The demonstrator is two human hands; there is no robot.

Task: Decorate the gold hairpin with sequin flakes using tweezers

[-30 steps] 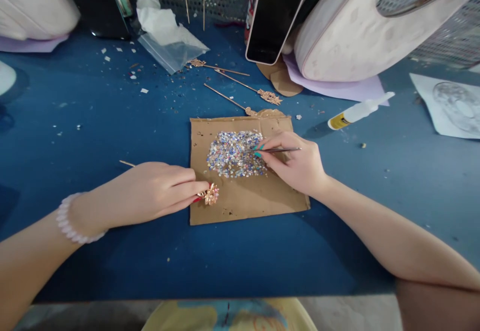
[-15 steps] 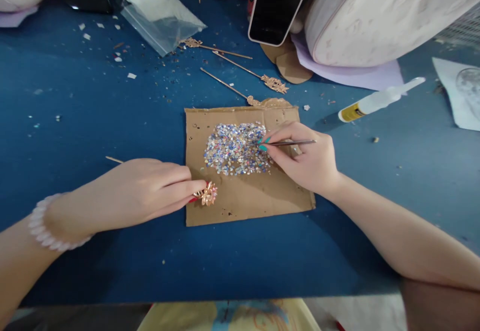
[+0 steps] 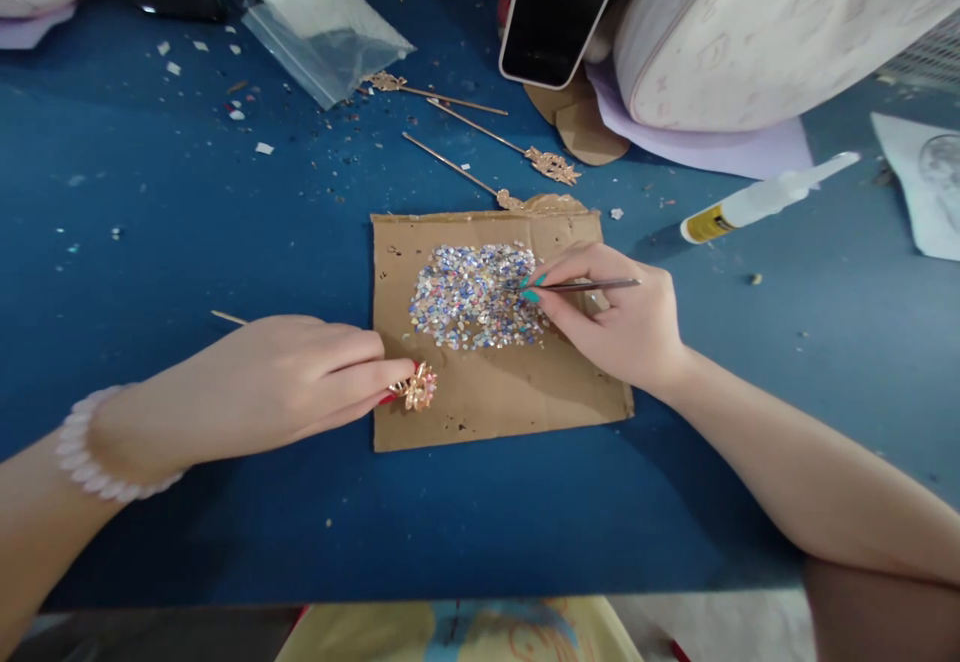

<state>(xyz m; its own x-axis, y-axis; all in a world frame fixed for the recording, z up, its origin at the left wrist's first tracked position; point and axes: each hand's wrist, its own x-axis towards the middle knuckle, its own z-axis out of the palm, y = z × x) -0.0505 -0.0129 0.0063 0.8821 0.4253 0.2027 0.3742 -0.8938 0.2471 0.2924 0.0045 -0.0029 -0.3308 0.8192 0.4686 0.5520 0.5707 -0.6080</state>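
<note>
My left hand [image 3: 300, 382] is closed on a gold hairpin [image 3: 418, 388] with a flower-shaped head set with pinkish stones. Its head shows past my fingertips over the left edge of a cardboard sheet [image 3: 517, 402]; most of its stick is hidden by the hand. My right hand [image 3: 619, 312] pinches a pair of thin metal tweezers [image 3: 592, 285], whose tip points left into a spread of small blue, white and pink rhinestones [image 3: 469, 292] on the cardboard. Whether the tips hold a stone is too small to tell.
Behind the cardboard lie several more gold hairpins [image 3: 551, 164]. A white glue bottle [image 3: 709, 224] with a yellow label stands tilted at right. Farther back are a phone [image 3: 559, 12], a whitish rounded bag [image 3: 705, 42] and a clear plastic bag [image 3: 322, 52].
The whole view has shifted very slightly. My right hand and the tweezers have moved a touch to the right; my left hand keeps its hold on the hairpin.
</note>
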